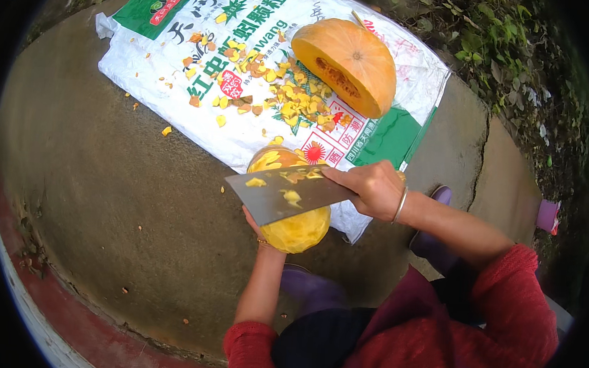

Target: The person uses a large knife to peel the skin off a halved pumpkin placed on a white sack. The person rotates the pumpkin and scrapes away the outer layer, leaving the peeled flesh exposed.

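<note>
My right hand (379,189) grips a broad cleaver (274,198), its handle hidden inside the fist. Bits of yellow peel cling to the flat of the blade. Behind and below the blade is a partly peeled pumpkin piece (299,233), bare yellow toward me and with orange skin at its far end. My left hand (253,223) holds this piece from the left side; most of its fingers are hidden by the cleaver and the pumpkin. Farther off, an unpeeled pumpkin half (353,62) rests on a printed woven sack (146,61), its seedy hollow showing.
Pumpkin peelings (298,104) lie scattered over the sack, and a few on the concrete ground (124,185). My purple boots (314,287) stand close below the work. Leafy plants (487,39) border the right side. A purple container (547,216) stands at the far right.
</note>
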`<action>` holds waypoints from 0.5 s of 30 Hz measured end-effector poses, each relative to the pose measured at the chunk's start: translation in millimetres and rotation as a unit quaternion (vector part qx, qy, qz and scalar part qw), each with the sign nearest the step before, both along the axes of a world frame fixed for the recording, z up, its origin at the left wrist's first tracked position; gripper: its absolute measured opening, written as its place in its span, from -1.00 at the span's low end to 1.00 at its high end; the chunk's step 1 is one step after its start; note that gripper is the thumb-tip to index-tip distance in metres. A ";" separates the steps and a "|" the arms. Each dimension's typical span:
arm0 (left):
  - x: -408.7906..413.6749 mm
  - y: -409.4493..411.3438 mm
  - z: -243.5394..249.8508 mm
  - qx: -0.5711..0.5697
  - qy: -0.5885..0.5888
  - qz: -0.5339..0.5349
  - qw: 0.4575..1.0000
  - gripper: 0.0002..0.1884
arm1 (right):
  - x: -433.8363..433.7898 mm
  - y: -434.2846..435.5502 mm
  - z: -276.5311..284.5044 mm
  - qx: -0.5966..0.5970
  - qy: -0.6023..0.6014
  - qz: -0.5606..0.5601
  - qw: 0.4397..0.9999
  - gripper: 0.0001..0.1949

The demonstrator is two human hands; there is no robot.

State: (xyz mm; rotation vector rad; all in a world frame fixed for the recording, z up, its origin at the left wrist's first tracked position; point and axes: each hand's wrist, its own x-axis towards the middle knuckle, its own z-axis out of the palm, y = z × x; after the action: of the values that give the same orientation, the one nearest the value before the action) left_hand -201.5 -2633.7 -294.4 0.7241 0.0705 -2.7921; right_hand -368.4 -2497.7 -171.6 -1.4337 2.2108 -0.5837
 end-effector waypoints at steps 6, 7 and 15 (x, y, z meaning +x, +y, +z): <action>0.9 4.2 2.1 0.011 -0.021 -0.020 1.000 -0.28 | 10.0 0.3 0.0 -0.029 0.075 0.097 0.992 -0.33; 1.8 5.3 0.8 0.014 -0.023 -0.021 0.999 -0.28 | 9.4 1.3 -2.9 -0.028 0.068 0.099 0.992 -0.34; 25.2 10.0 -48.8 0.013 -0.055 -0.005 0.998 -0.30 | -10.6 8.4 -32.9 -0.048 0.060 0.086 0.993 -0.23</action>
State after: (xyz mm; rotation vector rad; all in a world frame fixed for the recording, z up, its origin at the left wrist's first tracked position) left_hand -176.2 -2623.7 -343.2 0.8851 0.0840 -2.7595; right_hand -379.0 -2489.4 -204.6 -1.7306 2.1453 -0.5630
